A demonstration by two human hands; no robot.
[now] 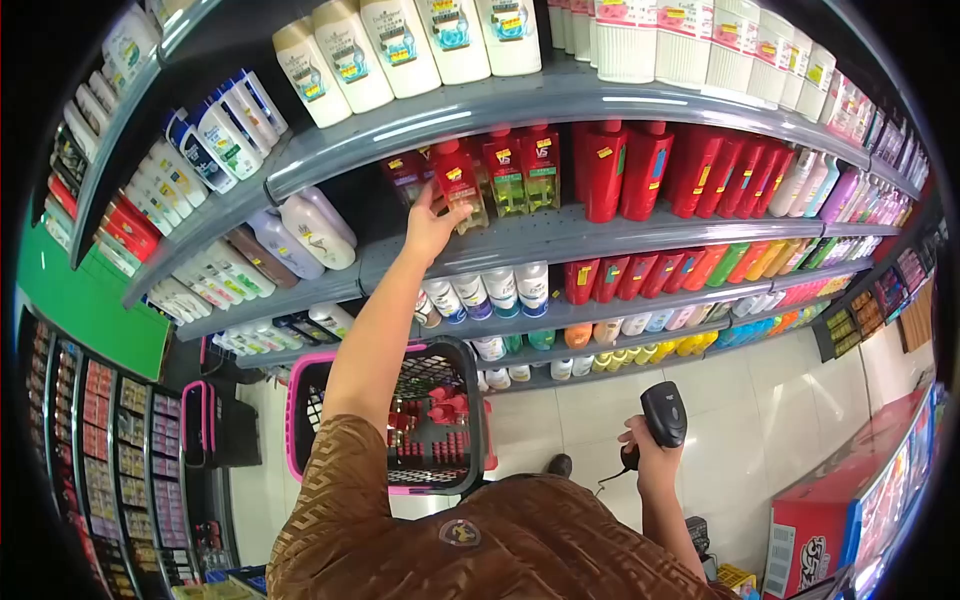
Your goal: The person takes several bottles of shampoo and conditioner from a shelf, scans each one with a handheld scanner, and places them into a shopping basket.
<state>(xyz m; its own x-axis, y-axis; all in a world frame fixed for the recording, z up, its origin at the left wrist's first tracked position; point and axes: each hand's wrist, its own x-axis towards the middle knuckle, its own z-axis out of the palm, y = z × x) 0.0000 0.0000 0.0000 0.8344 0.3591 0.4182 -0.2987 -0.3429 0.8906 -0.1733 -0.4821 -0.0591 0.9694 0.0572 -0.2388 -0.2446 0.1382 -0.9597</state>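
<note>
At the shelf, the left grip clamps a red-topped bottle (best held upright); well off, the right grip clasps a scanner.

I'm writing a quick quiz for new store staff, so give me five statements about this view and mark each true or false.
1. The left hand has its fingers around a red-topped bottle. True.

2. The right hand holds nothing. False: it holds a black handheld scanner.

3. White bottles stand on the shelf above the left hand. True.

4. The shopping basket is green all over. False: it is black with pink edging.

5. The handheld scanner is pressed against the red-topped bottle. False: the two are well apart, each in a different hand.
</note>
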